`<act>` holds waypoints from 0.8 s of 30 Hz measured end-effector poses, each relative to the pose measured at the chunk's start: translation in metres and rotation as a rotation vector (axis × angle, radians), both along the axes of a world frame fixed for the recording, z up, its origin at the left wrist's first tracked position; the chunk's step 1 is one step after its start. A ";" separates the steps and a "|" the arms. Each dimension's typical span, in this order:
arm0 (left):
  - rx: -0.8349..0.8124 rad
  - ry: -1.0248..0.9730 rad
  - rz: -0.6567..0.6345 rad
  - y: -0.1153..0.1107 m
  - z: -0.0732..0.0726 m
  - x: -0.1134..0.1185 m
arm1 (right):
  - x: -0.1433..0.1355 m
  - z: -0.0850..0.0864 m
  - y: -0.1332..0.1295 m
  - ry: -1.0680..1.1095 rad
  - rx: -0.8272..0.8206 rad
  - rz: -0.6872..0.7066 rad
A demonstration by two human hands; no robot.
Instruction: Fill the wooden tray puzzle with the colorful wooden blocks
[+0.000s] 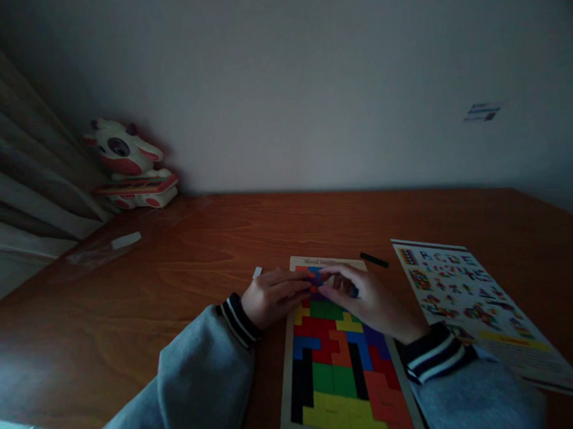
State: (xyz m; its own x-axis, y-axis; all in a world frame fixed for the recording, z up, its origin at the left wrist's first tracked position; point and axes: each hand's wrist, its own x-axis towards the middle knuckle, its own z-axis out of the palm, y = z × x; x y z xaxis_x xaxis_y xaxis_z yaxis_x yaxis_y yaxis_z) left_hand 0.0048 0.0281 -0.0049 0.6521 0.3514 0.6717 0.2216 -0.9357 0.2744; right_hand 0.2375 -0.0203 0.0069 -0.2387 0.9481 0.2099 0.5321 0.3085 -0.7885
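A wooden puzzle board (288,395) with colourful block pieces lies on the table in front of me. Over its upper part my left hand (278,294) reaches in from the left, fingers together and stretched toward a small purple piece (316,280). From the right, my right hand (357,297) bends over the same spot, thumb and forefinger near that piece. Its other fingers are curled, and what they hold, if anything, is hidden. Yellow, green, red, blue, black and orange pieces fill the lower part of the board.
A printed sheet (470,294) lies right of the board. A black piece (374,259) sits behind it, a small white piece (257,272) behind my left hand. A cow toy (135,162) and a curtain (16,160) are at the far left, a wall behind.
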 end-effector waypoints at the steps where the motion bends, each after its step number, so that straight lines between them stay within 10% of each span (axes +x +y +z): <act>1: -0.008 -0.010 -0.028 -0.003 0.001 0.003 | -0.004 0.000 -0.001 0.011 -0.018 0.032; 6: -0.007 0.004 -0.087 -0.007 0.003 0.009 | -0.005 0.000 0.000 0.086 -0.074 0.061; 12: 0.047 0.092 0.006 -0.006 0.002 0.008 | 0.028 -0.006 0.013 0.067 0.007 -0.237; 24: 0.047 0.191 0.015 -0.009 0.002 0.010 | 0.029 -0.026 0.022 -0.369 0.230 -0.282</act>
